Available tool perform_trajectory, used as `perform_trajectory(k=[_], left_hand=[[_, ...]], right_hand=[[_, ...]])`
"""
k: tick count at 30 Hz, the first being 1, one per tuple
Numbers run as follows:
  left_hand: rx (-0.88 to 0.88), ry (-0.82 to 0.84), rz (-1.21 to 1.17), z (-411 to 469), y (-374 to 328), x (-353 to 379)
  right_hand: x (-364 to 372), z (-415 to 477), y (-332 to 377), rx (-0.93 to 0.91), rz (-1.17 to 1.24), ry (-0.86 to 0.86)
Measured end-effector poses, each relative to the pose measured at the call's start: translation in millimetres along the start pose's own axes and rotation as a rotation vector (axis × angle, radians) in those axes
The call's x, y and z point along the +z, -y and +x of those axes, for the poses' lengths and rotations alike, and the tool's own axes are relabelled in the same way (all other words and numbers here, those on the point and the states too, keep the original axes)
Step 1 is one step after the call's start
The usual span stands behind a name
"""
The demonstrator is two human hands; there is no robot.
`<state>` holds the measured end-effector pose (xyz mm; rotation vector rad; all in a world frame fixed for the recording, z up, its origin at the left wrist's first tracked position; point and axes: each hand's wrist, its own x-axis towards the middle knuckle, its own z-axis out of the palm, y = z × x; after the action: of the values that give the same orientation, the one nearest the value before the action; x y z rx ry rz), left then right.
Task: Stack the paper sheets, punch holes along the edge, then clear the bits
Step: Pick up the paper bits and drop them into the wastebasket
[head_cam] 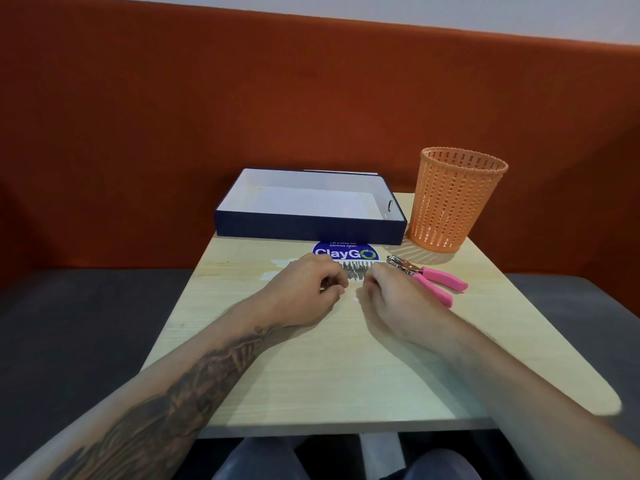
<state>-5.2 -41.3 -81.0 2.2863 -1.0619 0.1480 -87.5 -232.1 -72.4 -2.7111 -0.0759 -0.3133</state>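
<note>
My left hand (311,289) rests on the wooden table (346,368) with its fingers curled in; nothing shows inside it. My right hand (388,292) lies just to its right, fingertips pinched together close to the tabletop. A tiny white paper bit (357,299) sits on the table between the two hands. A hole punch with pink handles (433,278) lies right of my right hand, apart from it. The navy box (311,226) behind has a white inside; I cannot tell whether sheets lie in it.
An orange mesh basket (457,199) stands at the back right next to the box. A blue ClayGo sticker (346,252) and grey scuff marks (355,270) lie just beyond my hands. An orange padded wall rises behind the table.
</note>
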Motion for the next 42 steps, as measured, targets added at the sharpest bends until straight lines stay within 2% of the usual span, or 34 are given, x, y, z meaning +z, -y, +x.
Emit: perform_trajectory(k=[5, 16, 23, 31, 35, 38, 42], left_hand=[[0.027, 0.078, 0.079, 4.7, -11.8, -2.6], [-0.037, 0.309, 0.478, 33.9, -49.7, -14.4], [0.129, 0.378, 0.837, 40.5, -62.7, -8.4], [0.093, 0.327, 0.649, 28.4, -58.9, -0.5], [-0.024, 0.348, 0.369, 26.5, -46.1, -5.9], [-0.135, 0.26, 0.114, 29.1, -39.4, -18.3], [-0.161, 0.155, 0.023, 40.7, -33.5, -35.6]], right_hand=[[-0.1, 1.5, -13.1, 0.032, 0.152, -0.042], [0.2, 0.0, -15.7, 0.048, 0.246, -0.074], [-3.4, -4.1, -15.4, 0.027, 0.282, -0.102], [-4.4, -4.8, -12.9, 0.03, 0.297, -0.098], [-8.1, -3.6, -13.0, 0.036, 0.348, -0.121], [-16.8, -2.7, -16.7, 0.038, 0.389, -0.139], [-41.3, 1.6, -19.1, 0.018, 0.397, -0.138]])
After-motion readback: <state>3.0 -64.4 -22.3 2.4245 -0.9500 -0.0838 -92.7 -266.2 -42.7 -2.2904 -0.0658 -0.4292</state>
